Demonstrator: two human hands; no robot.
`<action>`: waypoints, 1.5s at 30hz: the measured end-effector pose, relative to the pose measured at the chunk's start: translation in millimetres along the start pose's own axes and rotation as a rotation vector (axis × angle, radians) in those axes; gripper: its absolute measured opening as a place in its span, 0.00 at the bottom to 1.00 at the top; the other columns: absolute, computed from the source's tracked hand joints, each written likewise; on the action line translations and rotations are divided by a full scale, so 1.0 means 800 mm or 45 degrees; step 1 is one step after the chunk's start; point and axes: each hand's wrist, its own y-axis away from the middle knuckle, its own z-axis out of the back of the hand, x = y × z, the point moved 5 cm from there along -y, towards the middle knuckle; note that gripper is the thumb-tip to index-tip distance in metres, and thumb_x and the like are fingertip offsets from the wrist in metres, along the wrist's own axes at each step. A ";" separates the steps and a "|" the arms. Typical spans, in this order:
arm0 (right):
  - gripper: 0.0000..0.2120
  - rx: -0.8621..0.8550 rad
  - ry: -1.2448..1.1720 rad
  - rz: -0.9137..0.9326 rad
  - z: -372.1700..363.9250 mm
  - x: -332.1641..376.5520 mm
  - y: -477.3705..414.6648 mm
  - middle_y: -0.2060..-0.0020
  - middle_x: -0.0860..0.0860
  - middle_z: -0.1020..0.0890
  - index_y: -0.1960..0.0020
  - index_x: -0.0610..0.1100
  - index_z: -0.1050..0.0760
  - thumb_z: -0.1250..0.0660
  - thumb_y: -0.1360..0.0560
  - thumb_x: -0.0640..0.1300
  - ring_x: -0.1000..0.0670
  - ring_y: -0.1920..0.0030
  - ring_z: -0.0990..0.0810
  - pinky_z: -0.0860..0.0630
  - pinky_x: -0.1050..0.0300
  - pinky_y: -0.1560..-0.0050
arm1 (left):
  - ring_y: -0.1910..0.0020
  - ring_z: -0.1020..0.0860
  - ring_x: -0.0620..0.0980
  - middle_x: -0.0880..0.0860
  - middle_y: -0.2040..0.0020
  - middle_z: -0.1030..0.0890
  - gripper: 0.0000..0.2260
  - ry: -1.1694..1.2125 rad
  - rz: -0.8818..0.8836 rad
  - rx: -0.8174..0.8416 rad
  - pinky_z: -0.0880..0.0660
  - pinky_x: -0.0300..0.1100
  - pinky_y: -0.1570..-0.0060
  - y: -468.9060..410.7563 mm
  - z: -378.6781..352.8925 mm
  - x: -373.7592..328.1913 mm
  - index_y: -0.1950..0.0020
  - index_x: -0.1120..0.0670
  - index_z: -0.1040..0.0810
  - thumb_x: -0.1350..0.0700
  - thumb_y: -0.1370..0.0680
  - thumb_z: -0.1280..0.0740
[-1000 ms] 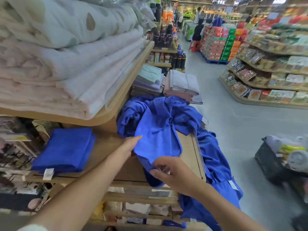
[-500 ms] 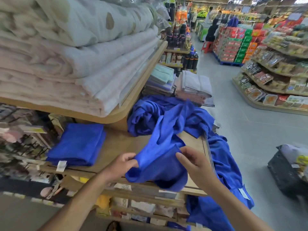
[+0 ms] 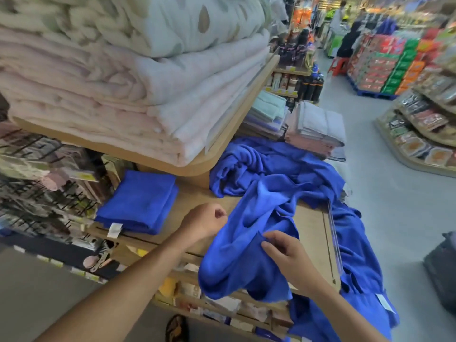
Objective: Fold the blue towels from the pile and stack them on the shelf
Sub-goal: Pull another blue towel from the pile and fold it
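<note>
Blue towel [image 3: 249, 255] runs lengthwise from the pile [image 3: 271, 166] toward the person, near end drooping off the shelf [image 3: 311, 225]. Left hand [image 3: 204, 220] has a tight grip on its edge, right hand [image 3: 283, 250] pinches a fold.

Single head-worn wide-angle view, looks forward and down from standing height over the front edge of a wooden display shelf [image 3: 311, 233], close in: both forearms enter from the bottom edge, left hand [image 3: 204, 222] and right hand [image 3: 283, 253] grip a blue towel [image 3: 246, 245] at lower centre. Upper shelf of folded blankets [image 3: 123, 90] fills the top left, very near the lens and bowed by the wide angle, folded blue towels [image 3: 140, 203] lie left of centre, the blue pile [image 3: 271, 166] straight ahead. Right side of frame runs down a shop aisle floor [image 3: 382, 183] to far, blurred product racks [image 3: 419, 134].
</note>
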 end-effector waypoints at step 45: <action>0.13 -0.224 0.013 0.081 0.042 0.009 0.043 0.55 0.59 0.17 0.51 0.61 0.19 0.32 0.19 0.42 0.54 0.53 0.19 0.24 0.61 0.55 | 0.57 0.18 0.42 0.44 0.58 0.15 0.04 0.350 -0.688 -0.097 0.22 0.45 0.51 -0.039 -0.042 -0.160 0.53 0.51 0.19 0.52 0.20 0.31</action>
